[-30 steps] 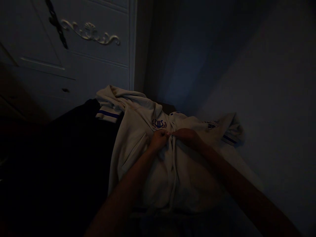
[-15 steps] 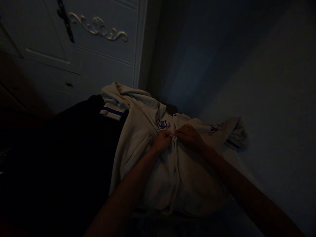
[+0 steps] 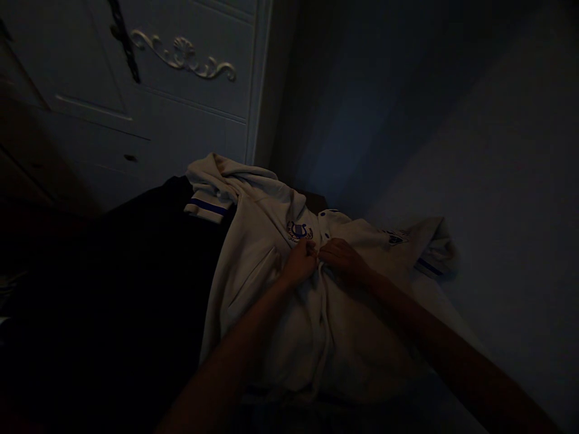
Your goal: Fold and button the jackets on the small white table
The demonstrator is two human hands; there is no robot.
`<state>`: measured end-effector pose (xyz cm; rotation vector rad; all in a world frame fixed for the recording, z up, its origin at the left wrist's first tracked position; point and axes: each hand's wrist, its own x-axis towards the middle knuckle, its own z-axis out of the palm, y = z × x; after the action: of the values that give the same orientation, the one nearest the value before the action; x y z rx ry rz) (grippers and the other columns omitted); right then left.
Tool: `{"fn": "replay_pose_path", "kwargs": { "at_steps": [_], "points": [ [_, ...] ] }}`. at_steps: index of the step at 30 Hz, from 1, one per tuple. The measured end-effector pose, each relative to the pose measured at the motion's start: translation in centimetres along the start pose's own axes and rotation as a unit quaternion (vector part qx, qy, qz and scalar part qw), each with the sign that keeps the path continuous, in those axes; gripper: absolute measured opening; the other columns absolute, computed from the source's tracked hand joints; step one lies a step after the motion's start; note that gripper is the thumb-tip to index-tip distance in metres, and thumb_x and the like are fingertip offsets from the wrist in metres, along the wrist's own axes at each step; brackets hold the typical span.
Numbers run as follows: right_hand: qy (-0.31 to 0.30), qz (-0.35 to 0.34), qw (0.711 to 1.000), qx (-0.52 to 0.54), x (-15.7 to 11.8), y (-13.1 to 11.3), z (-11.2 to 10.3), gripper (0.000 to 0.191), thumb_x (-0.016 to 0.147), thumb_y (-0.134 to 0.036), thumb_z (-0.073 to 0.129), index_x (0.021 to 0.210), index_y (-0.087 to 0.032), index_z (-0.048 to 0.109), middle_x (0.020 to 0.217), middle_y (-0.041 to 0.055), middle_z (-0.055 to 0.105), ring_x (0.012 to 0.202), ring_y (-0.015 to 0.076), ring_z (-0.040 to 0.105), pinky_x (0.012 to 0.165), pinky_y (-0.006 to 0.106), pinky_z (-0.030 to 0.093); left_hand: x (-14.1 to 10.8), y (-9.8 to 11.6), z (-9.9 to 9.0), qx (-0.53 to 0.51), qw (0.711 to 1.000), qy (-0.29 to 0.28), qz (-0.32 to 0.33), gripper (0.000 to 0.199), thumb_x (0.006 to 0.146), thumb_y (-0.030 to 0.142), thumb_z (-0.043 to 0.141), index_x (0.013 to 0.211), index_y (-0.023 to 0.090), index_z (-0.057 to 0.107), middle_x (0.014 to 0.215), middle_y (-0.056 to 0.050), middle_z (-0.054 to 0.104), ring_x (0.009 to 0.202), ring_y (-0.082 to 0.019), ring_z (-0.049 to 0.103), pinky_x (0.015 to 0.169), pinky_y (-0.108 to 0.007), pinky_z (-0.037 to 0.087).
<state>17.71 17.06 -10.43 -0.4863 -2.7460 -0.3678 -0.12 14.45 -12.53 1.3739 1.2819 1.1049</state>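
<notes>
The person's left hand point(image 3: 300, 264) would do best to hold its front edge steady while the right hand point(image 3: 346, 260) keeps the opposite edge level with it, pinching close to the fastening line without dragging folds. Both hands look closed, fingers pinching the front opening of the cream, soft-fabric jacket with blue-striped cuffs point(image 3: 253, 241). From left to right, its left-lying cuff overlaps dark cloth point(image 3: 149, 253), the blue round embroidered emblem point(image 3: 299, 231) sits just above the left fingers, and the other sleeve spreads beyond the right hand.
</notes>
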Motion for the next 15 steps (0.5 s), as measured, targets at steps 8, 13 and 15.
{"fn": "replay_pose_path", "kwargs": {
  "at_steps": [8, 13, 15],
  "points": [
    [-0.092, 0.077, 0.986, 0.116, -0.2, 1.9, -2.5, 0.032, 0.083, -0.017, 0.054, 0.112, -0.019, 0.066, 0.103, 0.0100, 0.069, 0.097, 0.0212, 0.061, 0.088, 0.036, 0.045, -1.1, 0.6, 0.2, 0.210, 0.977, 0.007, 0.040, 0.028, 0.090, 0.023, 0.046, 0.116, 0.015, 0.055, 0.102, -0.012, 0.071, 0.094, -0.022, 0.067, 0.082, -0.031, 0.049],
    [-0.125, 0.321, 0.928, 0.141, 1.3, 4.2, -3.2, 0.039, 0.093, -0.040, 0.049, 0.119, -0.017, 0.066, 0.082, 0.0073, 0.071, 0.073, 0.0200, 0.066, 0.072, 0.030, 0.047, -1.6, 1.5, 0.3, 0.378, 0.925, 0.000, 0.035, 0.031, 0.095, 0.029, 0.039, 0.115, 0.015, 0.057, 0.094, -0.016, 0.072, 0.088, -0.028, 0.071, 0.076, -0.035, 0.050],
    [-0.111, 0.382, 0.908, 0.132, 2.3, 4.5, -2.1, 0.043, 0.093, -0.044, 0.048, 0.121, -0.016, 0.064, 0.083, 0.0076, 0.072, 0.076, 0.0203, 0.067, 0.073, 0.029, 0.047, -1.2, 2.2, 0.5, 0.415, 0.909, -0.019, 0.022, 0.032, 0.094, 0.032, 0.041, 0.113, 0.014, 0.059, 0.097, -0.018, 0.072, 0.091, -0.031, 0.070, 0.075, -0.038, 0.051]
  ]
}}
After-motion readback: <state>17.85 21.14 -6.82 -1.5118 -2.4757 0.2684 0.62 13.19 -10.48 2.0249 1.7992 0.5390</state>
